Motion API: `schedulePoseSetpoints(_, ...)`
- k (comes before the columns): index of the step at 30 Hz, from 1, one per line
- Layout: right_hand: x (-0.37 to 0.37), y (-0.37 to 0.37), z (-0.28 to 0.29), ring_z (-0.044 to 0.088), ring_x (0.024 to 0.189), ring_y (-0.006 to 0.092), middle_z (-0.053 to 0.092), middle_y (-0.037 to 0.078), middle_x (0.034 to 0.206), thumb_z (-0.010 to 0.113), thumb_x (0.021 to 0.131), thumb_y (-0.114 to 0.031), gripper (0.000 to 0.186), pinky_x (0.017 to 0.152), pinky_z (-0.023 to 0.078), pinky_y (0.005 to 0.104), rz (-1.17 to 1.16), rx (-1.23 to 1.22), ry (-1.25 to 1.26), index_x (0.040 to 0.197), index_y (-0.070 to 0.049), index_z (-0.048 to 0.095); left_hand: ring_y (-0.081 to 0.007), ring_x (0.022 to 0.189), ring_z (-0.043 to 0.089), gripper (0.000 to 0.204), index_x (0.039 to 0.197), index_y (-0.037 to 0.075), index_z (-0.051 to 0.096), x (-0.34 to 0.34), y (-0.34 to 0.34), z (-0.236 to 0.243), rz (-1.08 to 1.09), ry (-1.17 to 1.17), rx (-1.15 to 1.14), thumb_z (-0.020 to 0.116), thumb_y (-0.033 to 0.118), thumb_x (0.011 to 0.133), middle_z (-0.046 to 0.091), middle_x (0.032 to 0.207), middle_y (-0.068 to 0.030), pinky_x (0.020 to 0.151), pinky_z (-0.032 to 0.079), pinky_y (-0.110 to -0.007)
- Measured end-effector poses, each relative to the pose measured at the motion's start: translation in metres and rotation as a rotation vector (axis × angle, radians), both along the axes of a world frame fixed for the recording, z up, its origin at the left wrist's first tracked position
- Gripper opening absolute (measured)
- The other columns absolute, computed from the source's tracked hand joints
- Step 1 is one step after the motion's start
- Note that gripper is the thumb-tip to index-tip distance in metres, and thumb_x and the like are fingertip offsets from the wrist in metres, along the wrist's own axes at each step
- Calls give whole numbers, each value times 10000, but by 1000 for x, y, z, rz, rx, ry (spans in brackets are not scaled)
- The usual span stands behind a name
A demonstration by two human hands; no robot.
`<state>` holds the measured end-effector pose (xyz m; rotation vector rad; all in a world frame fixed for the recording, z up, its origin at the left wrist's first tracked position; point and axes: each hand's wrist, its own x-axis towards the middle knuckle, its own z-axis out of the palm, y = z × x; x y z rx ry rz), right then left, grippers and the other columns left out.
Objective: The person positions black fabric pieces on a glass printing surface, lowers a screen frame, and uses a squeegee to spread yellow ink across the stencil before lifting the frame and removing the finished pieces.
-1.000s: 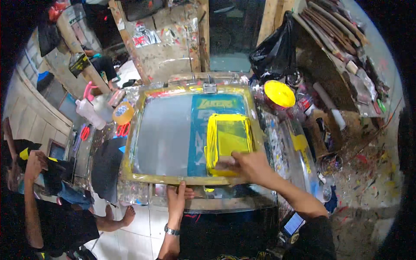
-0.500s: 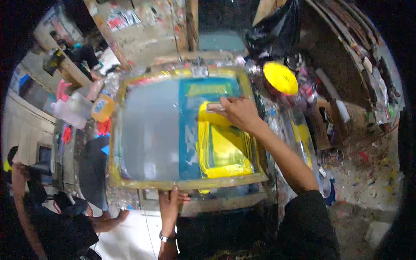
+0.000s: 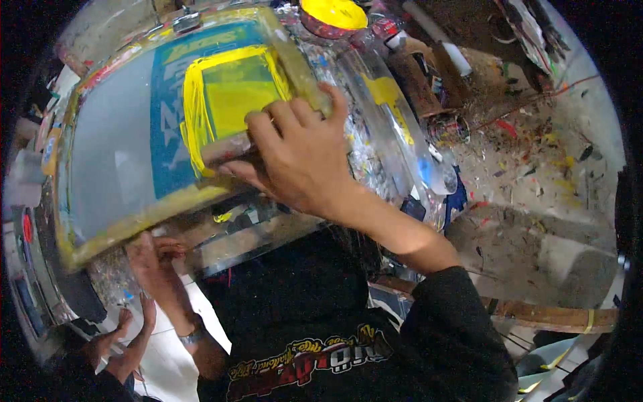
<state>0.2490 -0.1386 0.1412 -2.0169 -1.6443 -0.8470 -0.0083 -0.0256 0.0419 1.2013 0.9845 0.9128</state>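
At centre, my right hand pinches a squeegee between thumb and bent fingers, hiding its right end, over a yellow-inked screen, upper left. At lower left, my left hand is blurred by the screen's edge; I cannot tell its grip. A yellow-filled bowl is cut off at top.

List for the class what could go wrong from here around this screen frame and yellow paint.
The right hand grips the squeegee beside yellow paint, so its fingers might get smeared.
The squeegee is close to the near bar of the frame; paint could be pushed onto it.
The left hand is at that bar; a nudge might shift the frame.
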Motion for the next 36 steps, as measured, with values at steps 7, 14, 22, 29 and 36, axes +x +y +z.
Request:
schedulePoseSetpoints(7,25,75,171,664,698,251,663,126,694,543,826,-677,637,647,507,402,-246,-83,179,799,-53,671,-155,658,601,307,1149,-1,471,88,50,120,154,-155,580,595,209,962,639,888,-118,621,504,-265)
schedulePoseSetpoints(14,76,119,242,682,626,249,637,143,581,496,894,-589,655,655,550,397,9,-54,82,653,-5,669,-447,1182,438,543,1115,-48,477,191,130,-41,138,843,976,727,365,866,416,1278,-329,956,391,-480)
schedulePoseSetpoints(22,95,144,265,504,489,125,496,8,491,499,861,-711,714,493,406,319,-194,-124,182,520,-84,525,-232,798,492,220,892,-8,492,58,87,-22,354,286,495,596,173,963,513,826,-97,763,420,-404)
schedulePoseSetpoints(29,99,139,274,482,473,95,485,-23,514,482,880,-716,667,515,424,269,-201,-30,226,589,-127,591,-325,972,524,332,1061,-86,555,-210,175,83,997,863,1030,616,225,962,568,1028,-207,910,417,-410)
schedulePoseSetpoints(36,148,181,267,429,459,63,460,-22,506,444,892,-722,667,495,406,287,-48,-181,147,552,-156,543,-376,1387,309,656,1411,110,450,13,52,46,-268,839,1089,627,437,871,312,1516,-194,1141,230,-507)
